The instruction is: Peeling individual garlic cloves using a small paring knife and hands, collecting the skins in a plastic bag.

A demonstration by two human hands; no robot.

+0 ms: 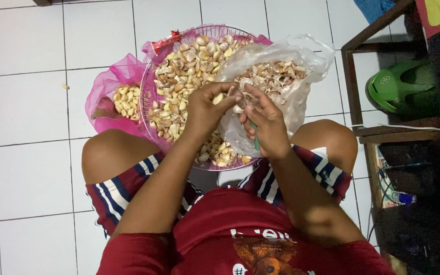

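My left hand (207,107) pinches a pale garlic clove (219,98) above a pink wire basket (151,76) heaped with unpeeled cloves. My right hand (263,122) meets it from the right, gripping a small knife with a green handle (254,137) and touching the same clove. Both hands hover over the basket's near edge, next to a clear plastic bag (301,56) holding dry garlic skins.
A pink plastic bag (109,86) left of the basket holds peeled cloves. One loose clove (65,86) lies on the white tiled floor. A dark wooden shelf frame (362,35) and a green helmet (398,86) stand at the right. My knees flank the basket.
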